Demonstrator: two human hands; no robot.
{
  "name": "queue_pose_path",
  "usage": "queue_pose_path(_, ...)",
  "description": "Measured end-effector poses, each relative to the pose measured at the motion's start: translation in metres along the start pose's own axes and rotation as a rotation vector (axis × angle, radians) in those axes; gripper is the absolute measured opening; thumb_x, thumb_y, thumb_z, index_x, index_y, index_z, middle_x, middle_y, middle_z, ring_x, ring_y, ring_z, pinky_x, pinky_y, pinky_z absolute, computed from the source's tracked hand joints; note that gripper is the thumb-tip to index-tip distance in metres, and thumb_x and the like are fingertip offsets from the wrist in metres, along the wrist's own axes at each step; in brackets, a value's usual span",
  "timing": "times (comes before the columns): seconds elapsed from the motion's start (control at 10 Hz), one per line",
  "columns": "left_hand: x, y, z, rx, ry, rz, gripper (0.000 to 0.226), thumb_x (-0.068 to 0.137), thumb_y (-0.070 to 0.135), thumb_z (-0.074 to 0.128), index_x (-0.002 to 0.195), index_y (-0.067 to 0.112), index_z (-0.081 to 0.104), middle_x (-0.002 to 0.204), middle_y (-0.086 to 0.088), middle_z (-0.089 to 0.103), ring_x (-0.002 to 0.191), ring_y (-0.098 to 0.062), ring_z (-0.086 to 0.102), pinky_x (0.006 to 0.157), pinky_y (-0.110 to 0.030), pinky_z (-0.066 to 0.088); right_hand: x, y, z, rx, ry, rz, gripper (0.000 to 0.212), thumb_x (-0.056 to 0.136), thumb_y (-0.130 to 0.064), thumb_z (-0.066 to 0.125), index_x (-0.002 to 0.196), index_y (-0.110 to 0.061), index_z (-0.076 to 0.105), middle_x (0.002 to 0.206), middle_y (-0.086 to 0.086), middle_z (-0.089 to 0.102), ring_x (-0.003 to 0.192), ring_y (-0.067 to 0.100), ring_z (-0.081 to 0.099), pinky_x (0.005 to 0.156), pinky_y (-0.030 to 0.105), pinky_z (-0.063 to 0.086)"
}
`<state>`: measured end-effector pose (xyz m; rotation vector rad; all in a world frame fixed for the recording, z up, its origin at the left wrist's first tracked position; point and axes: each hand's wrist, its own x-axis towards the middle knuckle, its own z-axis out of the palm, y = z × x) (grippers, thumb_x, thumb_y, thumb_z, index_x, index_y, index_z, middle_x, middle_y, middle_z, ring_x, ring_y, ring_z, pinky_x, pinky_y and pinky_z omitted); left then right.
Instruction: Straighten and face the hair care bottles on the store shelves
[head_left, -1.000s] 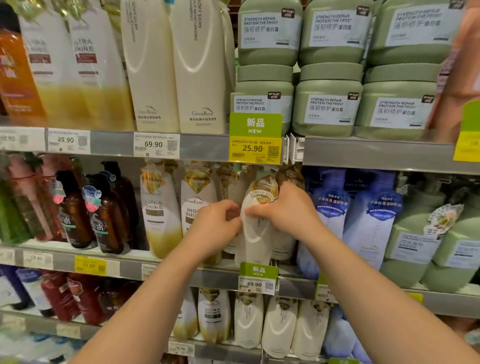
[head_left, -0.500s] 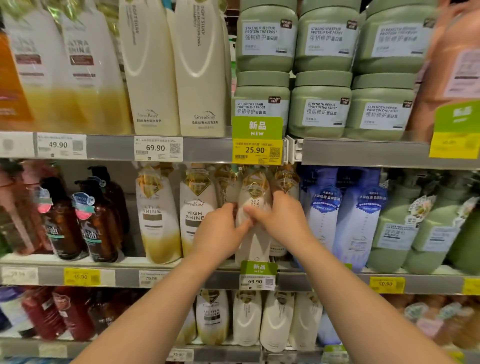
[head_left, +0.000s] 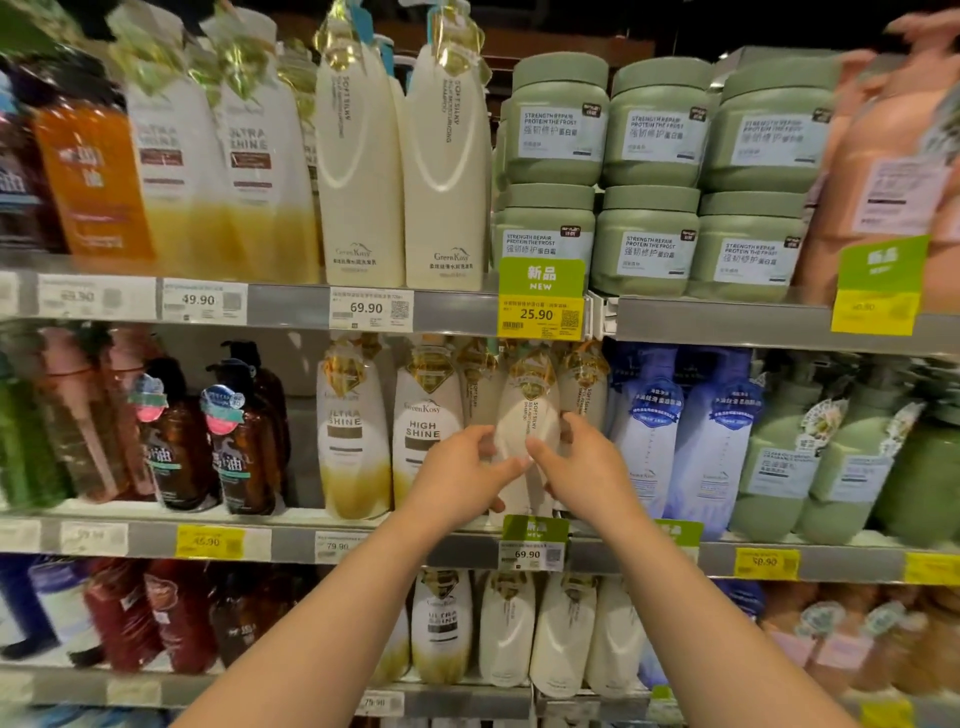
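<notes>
A cream white shampoo bottle (head_left: 527, 415) with a gold-wrapped pump stands on the middle shelf (head_left: 291, 540). My left hand (head_left: 462, 473) grips its left side and my right hand (head_left: 582, 467) grips its right side, thumbs across the front. Its vertical label faces right of centre. To its left stand a High Shine bottle (head_left: 426, 415) and an Ultra Shine bottle (head_left: 353, 431). More cream bottles (head_left: 584, 389) stand close behind and to the right, partly hidden.
Blue-white bottles (head_left: 670, 441) and green bottles (head_left: 789, 467) fill the shelf to the right, brown pump bottles (head_left: 234, 441) the left. Green jars (head_left: 649, 244) and tall cream bottles (head_left: 447, 171) stand on the upper shelf. A green price tag (head_left: 532, 543) hangs below my hands.
My hands have slid lower on the cream bottle and it has turned, its vertical label now showing. The camera view has tilted upward.
</notes>
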<state>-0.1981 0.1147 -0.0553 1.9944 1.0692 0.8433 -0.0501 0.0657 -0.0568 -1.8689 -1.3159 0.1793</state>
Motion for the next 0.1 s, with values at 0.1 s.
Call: queue_pose_path(0.1, -0.0152, 0.0038, 0.0016, -0.017, 0.013, -0.011, 0.065, 0.087, 0.046, 0.067, 0.142, 0.021, 0.044, 0.134, 0.006, 0.057, 0.061, -0.009, 0.071, 0.068, -0.028, 0.057, -0.0100, 0.0019, -0.0051, 0.051, 0.003, 0.010, 0.056, 0.094, -0.042, 0.062, 0.142, -0.016, 0.048, 0.131, 0.005, 0.062, 0.100, 0.027, 0.069, 0.086, 0.048, 0.058)
